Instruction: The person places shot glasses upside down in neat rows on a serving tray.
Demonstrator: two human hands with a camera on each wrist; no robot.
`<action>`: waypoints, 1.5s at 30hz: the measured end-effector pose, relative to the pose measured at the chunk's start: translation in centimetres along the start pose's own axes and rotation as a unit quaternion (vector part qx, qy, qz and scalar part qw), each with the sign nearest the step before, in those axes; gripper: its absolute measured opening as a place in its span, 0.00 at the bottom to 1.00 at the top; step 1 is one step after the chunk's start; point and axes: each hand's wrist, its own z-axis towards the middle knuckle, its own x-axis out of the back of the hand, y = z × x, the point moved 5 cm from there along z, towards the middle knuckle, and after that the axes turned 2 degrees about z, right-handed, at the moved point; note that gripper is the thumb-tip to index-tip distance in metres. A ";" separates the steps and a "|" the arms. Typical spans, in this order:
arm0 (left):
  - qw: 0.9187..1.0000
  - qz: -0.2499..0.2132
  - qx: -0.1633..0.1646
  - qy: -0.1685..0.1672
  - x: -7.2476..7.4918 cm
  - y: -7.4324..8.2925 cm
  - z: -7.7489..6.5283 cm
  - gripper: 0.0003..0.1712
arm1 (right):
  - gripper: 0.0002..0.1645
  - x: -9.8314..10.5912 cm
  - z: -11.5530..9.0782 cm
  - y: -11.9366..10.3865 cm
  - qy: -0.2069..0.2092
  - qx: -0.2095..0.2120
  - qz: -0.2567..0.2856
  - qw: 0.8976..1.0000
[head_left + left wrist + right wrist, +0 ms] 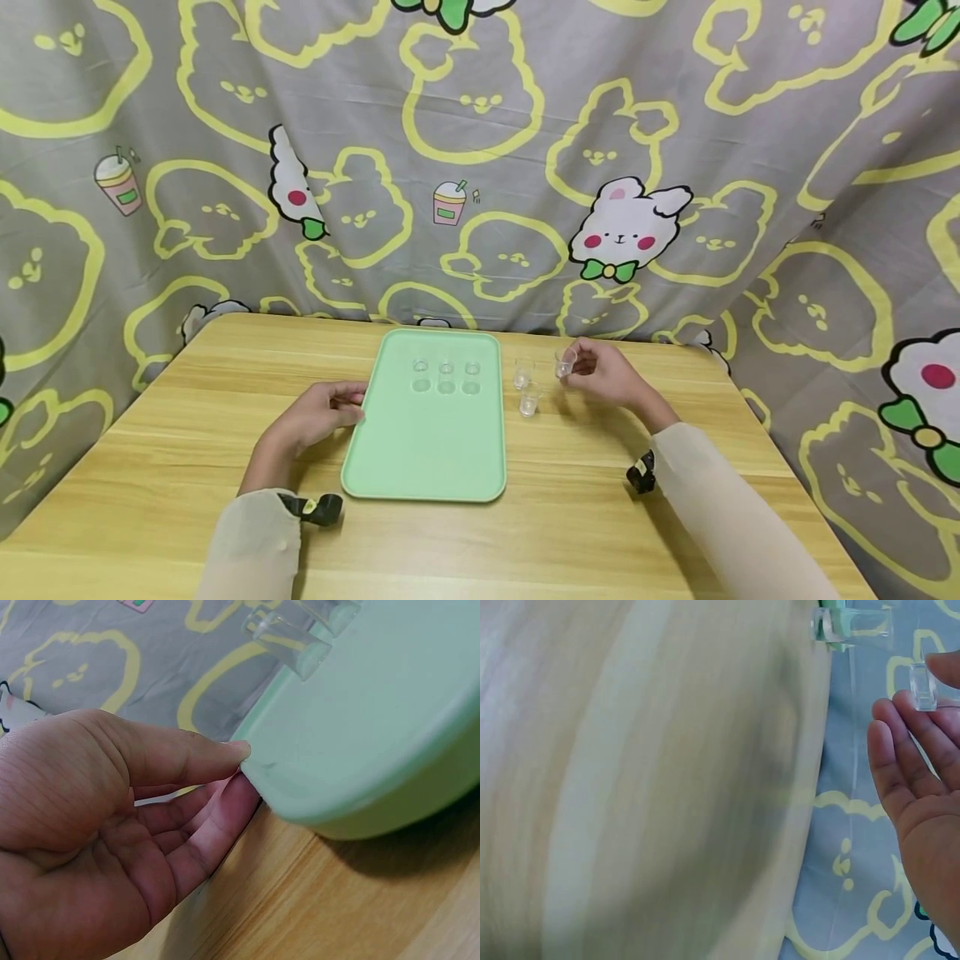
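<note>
My left hand (318,410) pinches the left rim of a pale green tray (427,454), thumb on top and fingers at the side, as the left wrist view shows. Toward the tray's far end, three small clear shot glasses (446,367) stand in a row, wide ends down. To the right of the tray, my right hand (606,373) holds another clear shot glass (564,364) between thumb and fingers; its thick base shows in the right wrist view (923,688). Between this hand and the tray stand two more glasses, a far one (523,375) and a nearer one (529,403).
The tray lies on a wood-grain table (570,533). Behind the table's far edge hangs a grey patterned curtain (360,275), close to the tray and glasses. Black wrist cameras sit at both sleeves.
</note>
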 end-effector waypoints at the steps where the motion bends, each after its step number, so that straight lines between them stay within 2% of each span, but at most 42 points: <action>1: 1.000 0.000 0.001 0.000 0.0 0.0 0.0 0.30 | 0.12 0.1 0.0 -0.1 0.003 0.003 0.000 1.000; 6: 1.000 0.001 0.004 0.002 0.0 -0.1 -0.1 0.30 | 0.11 0.1 0.2 -0.8 0.011 0.013 -0.005 1.000; 14: 1.000 -0.002 0.004 -0.001 0.0 -0.1 -0.1 0.30 | 0.16 0.0 0.5 -2.3 0.015 0.006 -0.006 1.000; 28: 1.000 -0.001 0.002 -0.002 0.0 0.0 0.1 0.30 | 0.12 -1.6 1.7 -5.4 0.009 0.063 -0.022 0.998; 45: 1.000 -0.005 0.006 -0.004 -0.1 0.0 0.1 0.30 | 0.11 -4.7 3.0 -8.4 -0.041 0.116 -0.074 0.990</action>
